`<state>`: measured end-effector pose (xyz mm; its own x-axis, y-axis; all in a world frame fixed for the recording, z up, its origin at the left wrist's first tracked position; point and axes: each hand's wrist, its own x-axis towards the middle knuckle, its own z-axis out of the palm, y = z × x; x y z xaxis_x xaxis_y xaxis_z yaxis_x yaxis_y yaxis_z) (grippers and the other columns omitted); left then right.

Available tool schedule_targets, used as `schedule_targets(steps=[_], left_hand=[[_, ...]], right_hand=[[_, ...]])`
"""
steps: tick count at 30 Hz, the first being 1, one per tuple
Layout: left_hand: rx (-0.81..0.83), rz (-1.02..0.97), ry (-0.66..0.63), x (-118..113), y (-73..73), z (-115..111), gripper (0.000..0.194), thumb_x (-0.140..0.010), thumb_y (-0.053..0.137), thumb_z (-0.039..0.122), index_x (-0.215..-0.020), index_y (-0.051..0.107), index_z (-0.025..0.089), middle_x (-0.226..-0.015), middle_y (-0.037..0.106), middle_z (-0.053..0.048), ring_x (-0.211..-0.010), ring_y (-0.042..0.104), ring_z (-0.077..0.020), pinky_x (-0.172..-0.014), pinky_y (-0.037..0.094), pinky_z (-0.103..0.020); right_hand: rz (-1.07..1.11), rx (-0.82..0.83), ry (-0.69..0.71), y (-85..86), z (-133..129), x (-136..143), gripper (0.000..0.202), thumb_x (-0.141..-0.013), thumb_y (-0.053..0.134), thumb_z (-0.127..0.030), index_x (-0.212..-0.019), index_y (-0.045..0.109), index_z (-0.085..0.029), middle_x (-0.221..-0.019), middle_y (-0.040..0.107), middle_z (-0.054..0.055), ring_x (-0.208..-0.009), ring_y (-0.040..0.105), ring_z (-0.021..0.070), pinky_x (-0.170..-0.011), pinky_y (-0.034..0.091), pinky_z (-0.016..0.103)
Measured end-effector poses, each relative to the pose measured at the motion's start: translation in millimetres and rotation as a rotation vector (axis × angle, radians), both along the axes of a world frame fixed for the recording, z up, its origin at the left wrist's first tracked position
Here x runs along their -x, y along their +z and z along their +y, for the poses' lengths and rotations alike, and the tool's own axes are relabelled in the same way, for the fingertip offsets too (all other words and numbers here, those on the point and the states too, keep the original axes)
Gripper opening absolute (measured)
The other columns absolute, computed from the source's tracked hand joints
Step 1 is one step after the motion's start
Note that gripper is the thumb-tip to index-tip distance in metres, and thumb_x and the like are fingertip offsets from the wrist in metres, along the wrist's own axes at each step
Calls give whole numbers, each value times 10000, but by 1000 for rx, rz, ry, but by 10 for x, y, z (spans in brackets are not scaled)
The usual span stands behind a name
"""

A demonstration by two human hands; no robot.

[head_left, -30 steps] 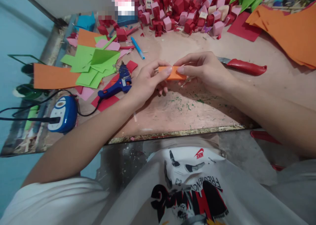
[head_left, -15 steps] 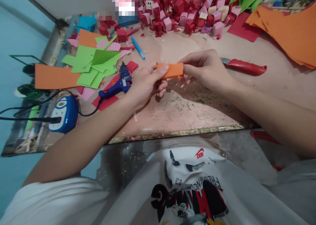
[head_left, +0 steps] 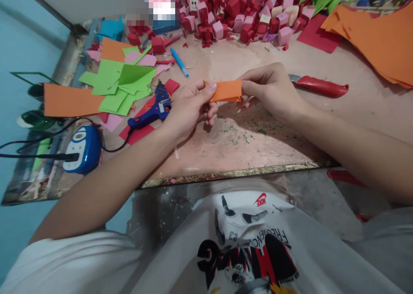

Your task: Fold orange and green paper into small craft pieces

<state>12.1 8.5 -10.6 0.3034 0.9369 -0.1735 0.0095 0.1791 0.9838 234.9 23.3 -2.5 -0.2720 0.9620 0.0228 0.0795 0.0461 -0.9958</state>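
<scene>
A folded strip of orange paper (head_left: 227,91) is held up between both hands, over the wooden table. My left hand (head_left: 196,102) pinches its left end, thumb on top and fingers curled beneath. At the right end, my right hand (head_left: 263,87) grips the edge between thumb and fingers; some of those fingertips are hidden behind the paper. A blue glue gun (head_left: 155,112) lies just left of my left hand, on red paper. To the right of my right hand rests a red-handled knife (head_left: 322,86), its blade partly hidden by the hand.
Green paper pieces (head_left: 108,76) and an orange sheet (head_left: 71,101) lie at the left, near a blue power socket (head_left: 83,150) with cables. Red and pink paper boxes (head_left: 234,5) are heaped at the back. A blue pen (head_left: 180,63) lies before them. Orange sheets (head_left: 377,40) fill the far right.
Slightly more of the orange strip shows between the hands, and my left thumb sits a little further left on it. Both hands still hold the strip.
</scene>
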Motion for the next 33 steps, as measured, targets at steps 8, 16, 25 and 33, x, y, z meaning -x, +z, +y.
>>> schedule_targets(steps=[8,16,25,33], left_hand=[[3,-9,-52,28,-68,30,377,-1152,720,568,-1037,580,238,-559,563,97,-410,577,-125,-450,461,-222],[23,6,-21,20,-38,25,359,-1155,720,553,-1048,605,230,-566,558,90,-413,577,-125,-473,465,-225],[35,-2,-17,33,-35,46,363,-1166,703,530,-990,575,240,-565,551,83,-419,583,-128,-474,467,-224],[-24,11,61,29,-36,58,395,-1135,764,547,-969,583,239,-601,609,65,-457,622,-123,-482,465,-222]], right_hand=[[-110,-120,5,-59,44,-29,266,-943,801,-33,-787,818,-248,-712,792,-4,-654,757,170,-643,662,271],[-65,-70,-22,-41,0,-45,124,-944,878,-157,-929,863,-279,-729,794,1,-709,803,229,-669,719,321],[-13,-67,-10,-8,-15,-12,370,-1006,645,10,-776,824,-218,-700,773,-21,-611,752,124,-608,629,203],[188,135,78,-4,-14,-54,299,-1085,735,-333,-826,788,-193,-788,825,59,-662,807,188,-583,613,249]])
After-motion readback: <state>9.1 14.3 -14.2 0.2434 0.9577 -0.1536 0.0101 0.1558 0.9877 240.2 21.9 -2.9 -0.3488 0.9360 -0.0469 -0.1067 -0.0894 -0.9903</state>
